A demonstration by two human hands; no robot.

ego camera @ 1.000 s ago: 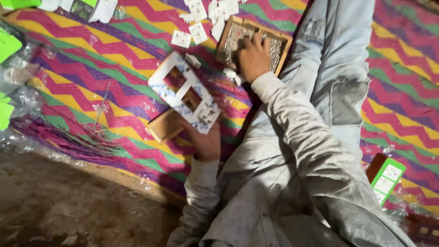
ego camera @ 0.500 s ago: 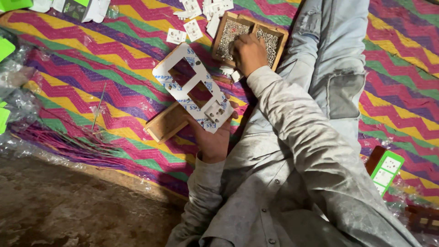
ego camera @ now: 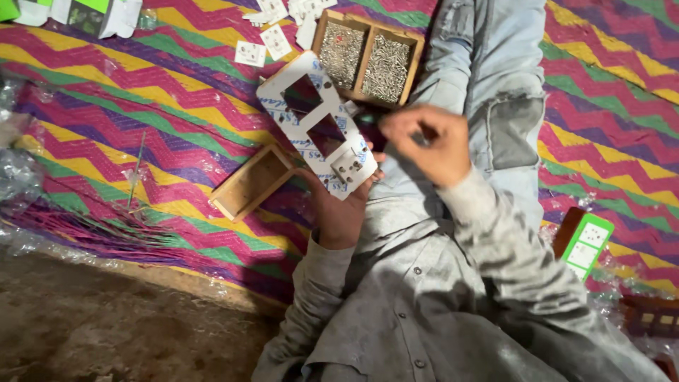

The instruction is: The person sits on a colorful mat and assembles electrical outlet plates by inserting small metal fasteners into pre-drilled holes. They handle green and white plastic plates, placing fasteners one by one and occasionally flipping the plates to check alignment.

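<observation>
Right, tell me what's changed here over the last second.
The right hand left the wooden screw tray and came back toward the body, fingers pinched together; what they hold is too small to tell. The left hand lifted the white switch plate off the mat and holds it by its lower end. The small empty wooden box and the tray stayed put.
</observation>
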